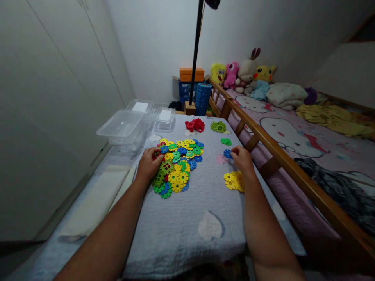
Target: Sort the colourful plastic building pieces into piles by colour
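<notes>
My left hand point(150, 163) is at the left edge of a mixed pile of interlocking plastic discs point(177, 157) in yellow, green, blue and red. Its thumb and finger close around a red piece point(157, 155), partly hidden by them. Over the right side of the table, my right hand point(242, 158) pinches a blue notched disc point(227, 153) at its edge. Just below that hand lies a group of yellow discs point(233, 181), partly covered by my forearm. Green discs point(225, 141) lie a little beyond it. Farther back are lime-green pieces point(218, 127) and red pieces point(195, 125).
Clear plastic containers point(120, 124) stand at the back left, with a smaller lidded one point(165, 115) beside them. A folded cream cloth point(96, 199) lies at the left. A wooden bed rail point(263, 143) borders the right side. A black pole point(195, 54) rises behind the table.
</notes>
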The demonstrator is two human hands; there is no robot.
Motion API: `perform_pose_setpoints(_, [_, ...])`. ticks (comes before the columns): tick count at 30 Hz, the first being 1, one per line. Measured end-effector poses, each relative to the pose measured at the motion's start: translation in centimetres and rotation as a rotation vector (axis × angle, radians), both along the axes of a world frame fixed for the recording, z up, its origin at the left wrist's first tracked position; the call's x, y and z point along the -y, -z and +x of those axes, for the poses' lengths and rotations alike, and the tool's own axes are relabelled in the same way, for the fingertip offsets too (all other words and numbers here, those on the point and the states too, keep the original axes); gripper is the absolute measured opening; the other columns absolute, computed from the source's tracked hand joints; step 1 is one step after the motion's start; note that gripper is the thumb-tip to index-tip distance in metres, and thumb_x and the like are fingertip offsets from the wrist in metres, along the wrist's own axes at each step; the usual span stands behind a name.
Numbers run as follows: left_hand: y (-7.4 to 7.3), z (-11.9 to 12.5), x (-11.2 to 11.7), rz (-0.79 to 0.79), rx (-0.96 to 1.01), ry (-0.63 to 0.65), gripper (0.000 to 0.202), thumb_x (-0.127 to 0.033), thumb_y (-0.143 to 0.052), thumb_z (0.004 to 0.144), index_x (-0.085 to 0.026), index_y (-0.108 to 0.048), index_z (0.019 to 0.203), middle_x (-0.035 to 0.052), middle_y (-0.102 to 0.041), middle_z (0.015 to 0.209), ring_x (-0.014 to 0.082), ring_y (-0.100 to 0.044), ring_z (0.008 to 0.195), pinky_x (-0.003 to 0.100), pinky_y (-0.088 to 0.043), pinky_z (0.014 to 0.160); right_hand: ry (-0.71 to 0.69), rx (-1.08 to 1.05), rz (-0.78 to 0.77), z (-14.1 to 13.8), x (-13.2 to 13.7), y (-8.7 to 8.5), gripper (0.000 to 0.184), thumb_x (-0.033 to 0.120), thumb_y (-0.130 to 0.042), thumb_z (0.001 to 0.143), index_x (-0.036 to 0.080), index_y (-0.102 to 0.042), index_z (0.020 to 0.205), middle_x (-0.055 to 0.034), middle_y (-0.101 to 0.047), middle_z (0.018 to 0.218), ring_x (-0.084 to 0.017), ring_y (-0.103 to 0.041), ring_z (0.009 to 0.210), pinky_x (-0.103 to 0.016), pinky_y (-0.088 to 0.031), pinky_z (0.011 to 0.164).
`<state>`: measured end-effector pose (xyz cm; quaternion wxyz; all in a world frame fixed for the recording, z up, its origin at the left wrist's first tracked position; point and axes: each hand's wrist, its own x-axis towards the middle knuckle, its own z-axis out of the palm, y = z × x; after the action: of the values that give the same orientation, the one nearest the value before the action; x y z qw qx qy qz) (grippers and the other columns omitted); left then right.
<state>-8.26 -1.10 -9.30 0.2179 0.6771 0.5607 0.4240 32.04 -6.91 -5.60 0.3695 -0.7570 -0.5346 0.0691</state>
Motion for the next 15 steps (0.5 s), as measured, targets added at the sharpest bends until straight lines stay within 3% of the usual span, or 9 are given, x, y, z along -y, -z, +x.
perform_pose_setpoints(4, [0.0,0.0,0.0,-0.001,0.002,-0.002,0.030,-0.039,-0.059,0.080,-0.021,-0.068,0.102,0.0102,-0.066,0.121,0.0284,-0.060,0.120,0.045,-0.046,0.112,0.081,0.004,-0.025,1.7,0.0,1.0,0.005,0.019,-0.059,0.074,0.021,-0.062,0.077,-0.0031,-0.069,0.078,-0.020,-0.063,0.077,-0.029,-0.044,0.072])
perform_pose_setpoints(11, [0.1,-0.1,0.0,-0.010,0.007,-0.001,0.030,-0.041,-0.060,0.081,-0.021,-0.069,0.102,0.0103,-0.065,0.123,0.0282,-0.059,0.122,0.045,-0.046,0.113,0.149,0.108,-0.110,1.6,-0.2,2.2,0.006,0.016,-0.060,0.073,0.021,-0.063,0.075,-0.0030,-0.071,0.079,-0.019,-0.062,0.077,-0.029,-0.044,0.072])
perform_pose_setpoints(15, [0.1,-0.1,0.0,-0.012,0.005,0.004,0.029,-0.039,-0.060,0.081,-0.022,-0.068,0.102,0.0100,-0.065,0.123,0.0276,-0.059,0.123,0.045,-0.045,0.113,0.183,0.173,-0.083,1.7,-0.2,2.1,0.008,0.017,-0.060,0.074,0.021,-0.065,0.078,-0.0048,-0.071,0.081,-0.020,-0.061,0.079,-0.031,-0.045,0.075])
